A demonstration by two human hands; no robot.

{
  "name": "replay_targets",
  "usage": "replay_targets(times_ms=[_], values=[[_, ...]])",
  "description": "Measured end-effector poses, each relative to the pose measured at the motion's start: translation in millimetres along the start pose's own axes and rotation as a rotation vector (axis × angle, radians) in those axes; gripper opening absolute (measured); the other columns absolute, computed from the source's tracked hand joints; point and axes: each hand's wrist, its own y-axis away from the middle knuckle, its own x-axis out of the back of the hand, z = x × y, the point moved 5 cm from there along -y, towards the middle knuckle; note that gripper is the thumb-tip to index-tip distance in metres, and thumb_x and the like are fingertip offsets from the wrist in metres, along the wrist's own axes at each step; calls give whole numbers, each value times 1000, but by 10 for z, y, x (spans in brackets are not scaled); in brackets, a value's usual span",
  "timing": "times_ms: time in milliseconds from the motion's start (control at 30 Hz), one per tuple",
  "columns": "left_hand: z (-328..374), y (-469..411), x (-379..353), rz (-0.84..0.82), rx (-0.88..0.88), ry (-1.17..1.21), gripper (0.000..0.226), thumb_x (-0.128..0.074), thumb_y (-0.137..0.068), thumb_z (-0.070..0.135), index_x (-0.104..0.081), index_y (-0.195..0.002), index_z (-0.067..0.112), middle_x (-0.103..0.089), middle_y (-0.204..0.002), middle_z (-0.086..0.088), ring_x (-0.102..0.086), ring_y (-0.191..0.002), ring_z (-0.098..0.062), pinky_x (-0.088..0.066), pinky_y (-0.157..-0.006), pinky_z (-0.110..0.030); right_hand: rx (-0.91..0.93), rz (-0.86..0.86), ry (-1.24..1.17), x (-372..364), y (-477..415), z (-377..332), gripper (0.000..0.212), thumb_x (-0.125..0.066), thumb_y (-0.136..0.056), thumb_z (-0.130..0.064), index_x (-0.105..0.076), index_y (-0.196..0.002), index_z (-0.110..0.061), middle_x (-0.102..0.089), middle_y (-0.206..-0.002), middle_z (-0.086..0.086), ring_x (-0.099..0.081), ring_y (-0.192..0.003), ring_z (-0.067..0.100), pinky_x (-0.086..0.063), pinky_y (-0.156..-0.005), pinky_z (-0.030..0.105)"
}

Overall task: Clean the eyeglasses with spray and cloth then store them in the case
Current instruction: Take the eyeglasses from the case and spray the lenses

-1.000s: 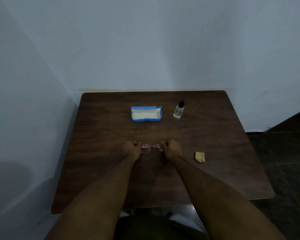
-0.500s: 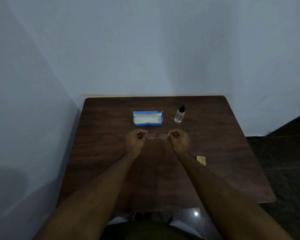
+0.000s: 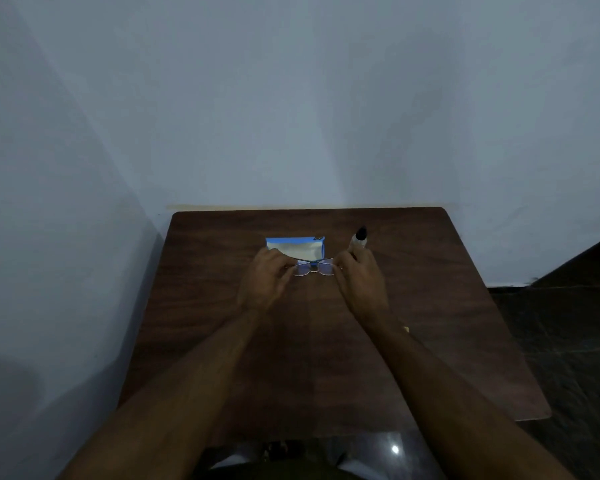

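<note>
On the dark wooden bench (image 3: 222, 341), the left hand (image 3: 264, 282) and right hand (image 3: 361, 282) hold the eyeglasses (image 3: 314, 268) above it. The fingers of both are clamped on the frame ends. Behind are the open blue case (image 3: 302, 245) and the spray bottle (image 3: 360, 239).

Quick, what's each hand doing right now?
Left hand: closed, pinching the left end of the eyeglasses.
Right hand: closed, pinching the eyeglasses' right end.
</note>
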Motion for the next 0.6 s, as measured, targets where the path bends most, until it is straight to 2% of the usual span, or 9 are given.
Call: replay_targets(times_ms=[67, 167, 300, 367, 467, 600], values=[[12, 2, 20, 3, -17, 10, 8, -75, -91, 16, -78, -98, 12, -74, -92, -4, -61, -85, -22, -35, -78, -20, 8, 6, -17, 16, 0, -30, 3, -64, -100, -12, -65, -96, -12, -59, -104, 4, -55, -92, 21, -53, -68, 43], [35, 2, 48, 32, -13, 23, 7, -76, -90, 9, -77, -97, 11, -73, -91, -4, -57, -86, -18, -33, -77, -17, 12, 52, -75, 51, 26, -81, 5, -66, -96, -2, -66, -97, -7, -63, -102, 9, -60, -88, 26, -53, -69, 40], [133, -21, 119, 87, -32, 54, 9, -78, -88, 4, -76, -94, 10, -74, -91, -2, -55, -86, -12, -36, -77, -18, -29, 170, -139, 139, 105, -114, 7, -58, -101, -10, -63, -96, -8, -61, -101, 6, -57, -84, 17, -40, -67, 26], [183, -29, 152, 110, -24, 71, 9, -78, -87, 5, -76, -95, 10, -75, -94, -2, -58, -88, -12, -39, -78, -17, -98, 222, -178, 164, 155, -88, 7, -56, -104, -11, -61, -98, -10, -59, -102, 2, -55, -82, 12, -40, -66, 25], [231, -17, 159, 108, -20, 82, 9, -78, -89, 7, -76, -97, 10, -75, -96, -2, -63, -91, -14, -45, -79, -21, -231, 266, -291, 189, 211, -17, 3, -59, -104, -9, -60, -103, -12, -60, -102, -2, -56, -82, 11, -47, -66, 31], [248, -9, 132, 112, 1, 91, 7, -75, -91, 9, -74, -98, 12, -74, -97, -1, -65, -89, -16, -53, -78, -31, -289, 277, -354, 227, 241, 18, 5, -59, -103, -9, -60, -103, -13, -62, -101, -3, -57, -85, 8, -47, -69, 24]])
